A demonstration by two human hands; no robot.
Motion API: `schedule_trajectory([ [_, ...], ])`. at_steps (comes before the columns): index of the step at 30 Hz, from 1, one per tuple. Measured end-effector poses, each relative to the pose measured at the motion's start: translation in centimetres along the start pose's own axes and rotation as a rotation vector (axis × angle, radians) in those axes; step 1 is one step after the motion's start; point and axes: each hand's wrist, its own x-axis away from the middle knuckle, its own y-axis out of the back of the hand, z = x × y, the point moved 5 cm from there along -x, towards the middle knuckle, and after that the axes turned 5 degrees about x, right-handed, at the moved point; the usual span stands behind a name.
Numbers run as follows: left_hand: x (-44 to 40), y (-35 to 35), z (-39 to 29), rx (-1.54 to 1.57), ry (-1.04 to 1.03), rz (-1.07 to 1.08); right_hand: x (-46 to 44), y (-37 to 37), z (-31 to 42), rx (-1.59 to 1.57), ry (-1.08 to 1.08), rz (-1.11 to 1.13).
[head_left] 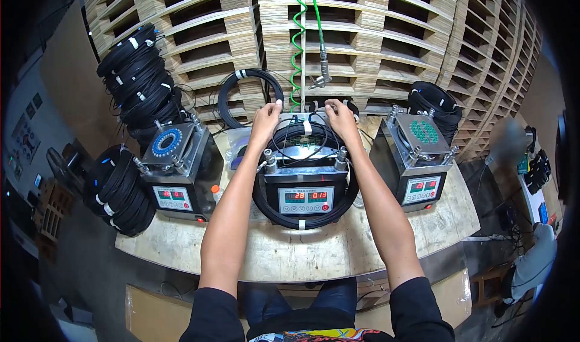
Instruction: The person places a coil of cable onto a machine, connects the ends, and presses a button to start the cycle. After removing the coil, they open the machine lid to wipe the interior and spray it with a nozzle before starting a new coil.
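Note:
A coil of black cable is looped around the front of the middle metal machine, with white tape bands on it. Thin black cable strands cross the machine's top. My left hand is at the coil's upper left, fingers curled, in front of a second black coil standing against the pallets. Across from it, my right hand is at the coil's upper right, its fingers bent together near dark cable pieces. Whatever is between the fingers of either hand is hidden. The machine's red display reads 28 and 0.13.
Similar machines stand left and right, topped with blue and green rings. Stacked cable coils rise at the left. Wooden pallets form the back wall. A green air hose with a nozzle hangs above. Another person's sleeve shows at right.

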Motion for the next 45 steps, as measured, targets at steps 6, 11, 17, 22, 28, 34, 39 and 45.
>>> schedule_trajectory([
  [6,0.1,0.1,-0.3,-0.042,0.139,0.113,0.1,0.3,0.4,-0.013,-0.015,-0.033],
  [11,-0.6,-0.1,1.5,-0.003,0.128,0.101,0.3,0.4,0.5,0.041,-0.077,-0.017],
  [17,-0.2,0.2,0.7,-0.004,0.166,0.074,0.0,-0.2,-0.4,0.033,0.001,-0.032],
  [22,-0.2,0.2,0.5,-0.029,0.119,0.063,-0.2,-0.3,-0.7,-0.028,0.001,-0.007],
  [28,-0.5,-0.1,1.4,-0.028,0.139,0.086,-0.2,-0.3,-0.6,-0.041,0.000,-0.017],
  [34,-0.8,-0.2,2.4,0.013,0.137,0.068,0.2,0.2,0.2,-0.009,-0.037,-0.007],
  [39,-0.4,0.1,1.3,-0.043,0.101,0.082,0.1,0.2,0.8,-0.030,0.043,0.011],
  [45,-0.6,-0.1,2.1,0.029,0.082,0.080,0.3,0.4,0.8,-0.088,0.024,0.013],
])
